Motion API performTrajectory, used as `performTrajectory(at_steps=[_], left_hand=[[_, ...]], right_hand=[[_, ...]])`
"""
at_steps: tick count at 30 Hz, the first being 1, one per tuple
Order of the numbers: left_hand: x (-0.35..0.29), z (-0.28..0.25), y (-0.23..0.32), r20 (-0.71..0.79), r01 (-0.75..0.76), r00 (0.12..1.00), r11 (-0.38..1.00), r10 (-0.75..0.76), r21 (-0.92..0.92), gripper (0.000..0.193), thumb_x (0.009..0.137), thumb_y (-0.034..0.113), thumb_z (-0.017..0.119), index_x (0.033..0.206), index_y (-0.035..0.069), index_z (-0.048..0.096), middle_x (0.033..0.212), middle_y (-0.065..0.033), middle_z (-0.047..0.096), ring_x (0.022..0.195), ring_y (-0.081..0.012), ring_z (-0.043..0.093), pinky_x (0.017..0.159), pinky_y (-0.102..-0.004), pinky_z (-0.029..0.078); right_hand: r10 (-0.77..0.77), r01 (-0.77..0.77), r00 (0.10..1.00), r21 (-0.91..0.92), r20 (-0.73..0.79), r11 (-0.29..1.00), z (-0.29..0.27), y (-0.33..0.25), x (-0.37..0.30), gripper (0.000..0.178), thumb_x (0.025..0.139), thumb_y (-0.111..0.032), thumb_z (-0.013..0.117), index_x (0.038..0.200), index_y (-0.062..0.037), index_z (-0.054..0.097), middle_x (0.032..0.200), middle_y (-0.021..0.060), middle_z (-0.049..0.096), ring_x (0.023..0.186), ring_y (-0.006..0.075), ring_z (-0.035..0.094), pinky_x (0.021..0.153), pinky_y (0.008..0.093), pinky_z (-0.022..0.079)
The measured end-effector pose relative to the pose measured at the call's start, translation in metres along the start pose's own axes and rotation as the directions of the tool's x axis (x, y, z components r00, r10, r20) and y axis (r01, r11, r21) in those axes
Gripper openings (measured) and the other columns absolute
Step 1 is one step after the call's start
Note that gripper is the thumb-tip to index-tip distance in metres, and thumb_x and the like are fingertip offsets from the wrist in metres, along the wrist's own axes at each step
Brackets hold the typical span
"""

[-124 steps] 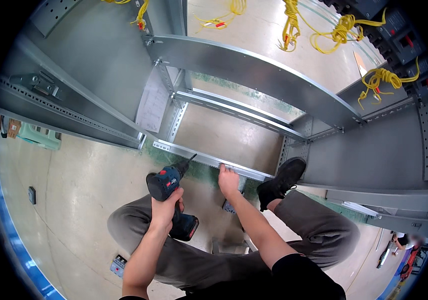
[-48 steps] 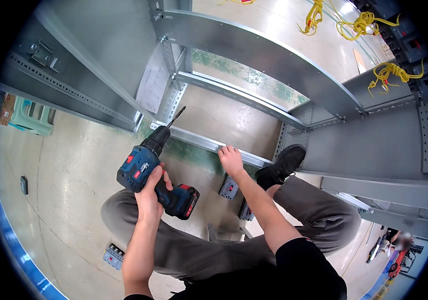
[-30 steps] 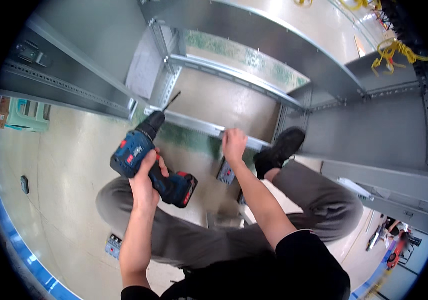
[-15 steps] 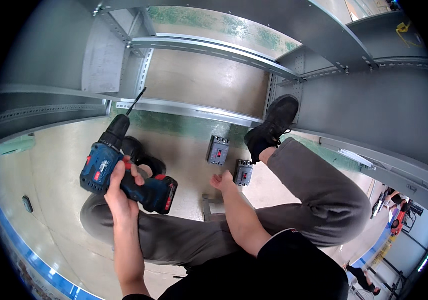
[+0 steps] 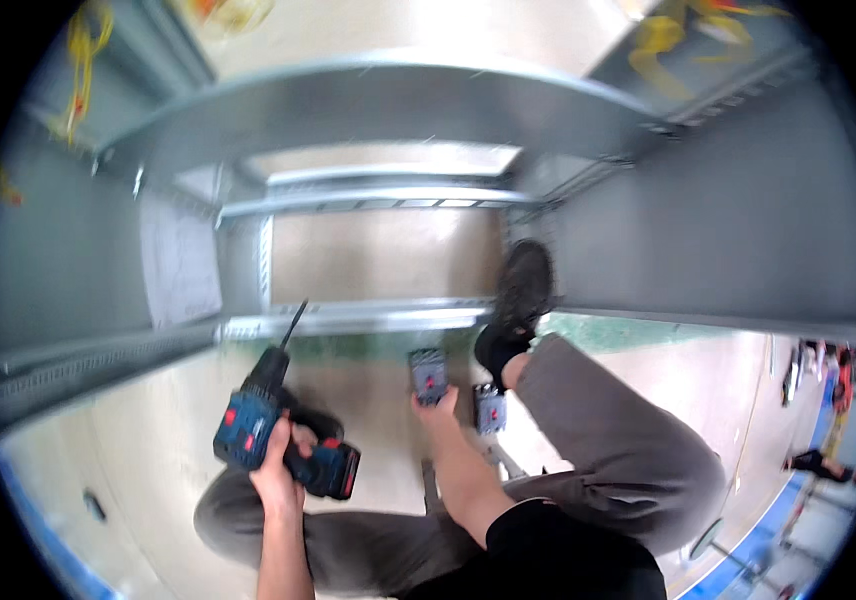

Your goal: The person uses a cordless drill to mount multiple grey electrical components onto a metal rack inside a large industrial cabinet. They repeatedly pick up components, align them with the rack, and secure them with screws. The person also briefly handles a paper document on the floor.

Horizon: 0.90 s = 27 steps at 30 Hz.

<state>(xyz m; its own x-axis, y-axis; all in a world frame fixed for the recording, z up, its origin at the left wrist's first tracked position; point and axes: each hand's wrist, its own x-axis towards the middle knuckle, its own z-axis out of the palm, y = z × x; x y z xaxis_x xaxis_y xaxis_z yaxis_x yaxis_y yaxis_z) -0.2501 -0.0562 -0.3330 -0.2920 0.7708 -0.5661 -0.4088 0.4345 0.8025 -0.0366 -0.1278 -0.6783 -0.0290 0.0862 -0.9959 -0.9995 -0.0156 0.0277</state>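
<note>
Clenched around its handle, the left hand (image 5: pixel 278 468) holds the drill (image 5: pixel 246 428) in the head view, with the bit (image 5: pixel 296 323) slanting up and away. The right hand (image 5: pixel 436 403) has its fingers at the near end of a breaker (image 5: pixel 429 374); whether they grasp it or only touch it, and whether it is off the floor (image 5: pixel 358 425), I cannot tell through the blur. That breaker sits right of the drill, on the near side of the rail (image 5: pixel 378 318). Another breaker (image 5: pixel 491 410) is just to its right, and the shoe (image 5: pixel 526 285) is beyond, by the rail's right end.

Held by one end alone, the breaker could tip or slip, striking its neighbour or the shoe; a weak pinch would cause that. The bit crosses the rail as seen from above, contact unclear, so a swing of the left wrist while attention is on the right could scrape the metal or catch the bit. An unmeant squeeze of the left hand might also start the drill turning.
</note>
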Motion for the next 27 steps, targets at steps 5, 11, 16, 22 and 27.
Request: performTrajectory(at_steps=[5, 11, 16, 22, 27], left_hand=[[-0.006, -0.005, -0.012, -0.057, 0.089, 0.994, 0.992, -0.095, -0.094, 0.021, 0.090, 0.017, 0.066, 0.103, 0.001, 0.059, 0.065, -0.0037, 0.052, 0.053, -0.0156, 0.050, 0.051, -0.0283, 0.043], [-0.008, -0.003, -0.011, -0.009, -0.025, 1.000, 0.999, 0.025, -0.025, 0.015, 0.089, 0.020, 0.067, 0.092, 0.006, 0.060, 0.064, -0.0023, 0.055, 0.050, -0.0134, 0.051, 0.047, -0.0264, 0.042], [0.011, -0.002, -0.019, 0.080, -0.074, 0.994, 0.997, 0.074, -0.010, 0.020, 0.088, 0.027, 0.067, 0.086, 0.010, 0.057, 0.062, -0.0021, 0.054, 0.049, -0.0153, 0.051, 0.047, -0.0279, 0.042], [-0.002, -0.005, -0.008, 0.091, -0.133, 0.987, 0.991, 0.131, 0.013, 0.022, 0.086, 0.027, 0.065, 0.079, 0.010, 0.053, 0.058, -0.0038, 0.052, 0.045, -0.0185, 0.051, 0.043, -0.0315, 0.043], [-0.004, -0.019, -0.018, 0.108, -0.178, 0.980, 0.980, 0.168, 0.088, 0.022, 0.085, 0.024, 0.067, 0.079, 0.008, 0.054, 0.057, -0.0065, 0.054, 0.043, -0.0202, 0.052, 0.041, -0.0329, 0.043]], right_hand=[[-0.120, 0.140, 0.985, -0.178, 0.123, 0.974, -0.019, 0.000, 0.002, 0.035, 0.083, -0.046, 0.059, 0.100, -0.0146, 0.057, 0.093, 0.0047, 0.059, 0.078, 0.0194, 0.057, 0.063, 0.0364, 0.051], [-0.059, 0.108, 0.984, -0.292, 0.170, 0.950, 0.007, 0.026, -0.113, 0.038, 0.084, -0.048, 0.056, 0.101, -0.0147, 0.059, 0.094, 0.0052, 0.060, 0.077, 0.0213, 0.057, 0.057, 0.0342, 0.048], [0.055, 0.074, 0.910, -0.291, 0.412, 0.954, 0.035, 0.015, -0.155, 0.039, 0.082, -0.047, 0.055, 0.100, -0.0144, 0.063, 0.098, 0.0077, 0.063, 0.078, 0.0225, 0.057, 0.057, 0.0331, 0.046], [0.195, 0.059, 0.732, -0.346, 0.653, 0.936, 0.089, -0.051, -0.378, 0.040, 0.085, -0.044, 0.057, 0.108, -0.0124, 0.061, 0.105, 0.0074, 0.061, 0.094, 0.0253, 0.056, 0.072, 0.0334, 0.048], [0.133, 0.136, 0.383, -0.198, 0.914, 0.971, 0.119, -0.100, -0.536, 0.043, 0.091, -0.042, 0.052, 0.114, -0.0059, 0.057, 0.115, 0.0105, 0.058, 0.105, 0.0267, 0.054, 0.093, 0.0403, 0.046]])
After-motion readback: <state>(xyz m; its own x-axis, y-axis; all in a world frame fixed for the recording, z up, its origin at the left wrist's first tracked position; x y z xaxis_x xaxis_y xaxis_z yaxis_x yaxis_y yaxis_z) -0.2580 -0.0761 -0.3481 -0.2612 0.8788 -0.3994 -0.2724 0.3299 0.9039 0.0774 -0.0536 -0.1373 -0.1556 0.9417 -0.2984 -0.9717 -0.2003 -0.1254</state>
